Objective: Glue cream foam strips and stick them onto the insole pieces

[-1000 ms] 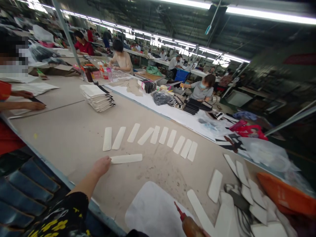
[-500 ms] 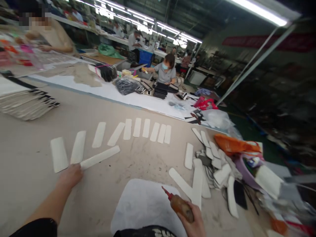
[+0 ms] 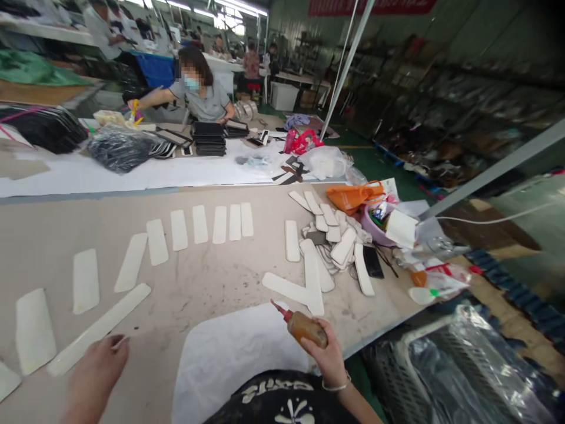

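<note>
Factory hall, long beige worktable point(image 3: 212, 277) marked with smudges; long white strip point(image 3: 99, 328) lies flat, slanted, at lower left; left hand point(image 3: 95, 377) palm down, fingertips touching the strip's near edge, not closed on it; right hand point(image 3: 329, 356) wrapped round brown glue bottle point(image 3: 304, 327), red nozzle pointing up-left, above white sheet point(image 3: 233, 359); table edge just right of that hand; bare tabletop between strip and sheet.

Worktable point(image 3: 212, 277) — white strips point(image 3: 199, 224), white sheet point(image 3: 229, 359)
</note>
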`<state>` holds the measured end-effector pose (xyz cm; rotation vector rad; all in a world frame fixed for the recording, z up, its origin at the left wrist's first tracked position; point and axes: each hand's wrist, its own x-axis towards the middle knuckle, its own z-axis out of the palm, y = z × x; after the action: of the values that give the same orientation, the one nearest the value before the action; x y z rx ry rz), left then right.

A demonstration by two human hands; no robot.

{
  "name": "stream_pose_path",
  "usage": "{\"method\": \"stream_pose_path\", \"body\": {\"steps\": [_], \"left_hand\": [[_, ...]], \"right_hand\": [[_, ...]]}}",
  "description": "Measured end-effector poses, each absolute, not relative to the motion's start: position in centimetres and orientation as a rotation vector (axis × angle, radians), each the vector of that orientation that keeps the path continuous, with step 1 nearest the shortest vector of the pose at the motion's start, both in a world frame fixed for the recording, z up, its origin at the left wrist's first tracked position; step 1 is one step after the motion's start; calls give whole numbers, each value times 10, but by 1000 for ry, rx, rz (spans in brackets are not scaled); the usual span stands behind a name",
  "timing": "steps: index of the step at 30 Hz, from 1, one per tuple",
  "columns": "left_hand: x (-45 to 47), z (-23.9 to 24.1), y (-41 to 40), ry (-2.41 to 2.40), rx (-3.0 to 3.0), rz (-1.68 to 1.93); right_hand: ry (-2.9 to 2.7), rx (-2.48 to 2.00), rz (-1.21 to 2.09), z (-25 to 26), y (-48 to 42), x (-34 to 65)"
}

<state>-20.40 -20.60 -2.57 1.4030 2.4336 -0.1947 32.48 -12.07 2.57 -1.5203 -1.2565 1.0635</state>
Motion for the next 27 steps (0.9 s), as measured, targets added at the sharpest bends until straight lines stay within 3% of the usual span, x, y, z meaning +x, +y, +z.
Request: {"method": "stream_pose_path", "body": {"steps": [2, 5, 12, 27], "left_hand": [[-140, -23, -168, 2459, 1457, -35], [-48, -25, -107, 2068, 1822, 108], [85, -29, -1, 1555, 2264, 20], [115, -42, 48, 1272, 2467, -332]], "right_hand": [[-1167, -1538, 1086, 23, -122, 336], [-1072, -1533, 1116, 24, -122, 351], [-994, -1579, 1068, 30, -124, 391], [-839, -1642, 1057, 20, -143, 442]]}}
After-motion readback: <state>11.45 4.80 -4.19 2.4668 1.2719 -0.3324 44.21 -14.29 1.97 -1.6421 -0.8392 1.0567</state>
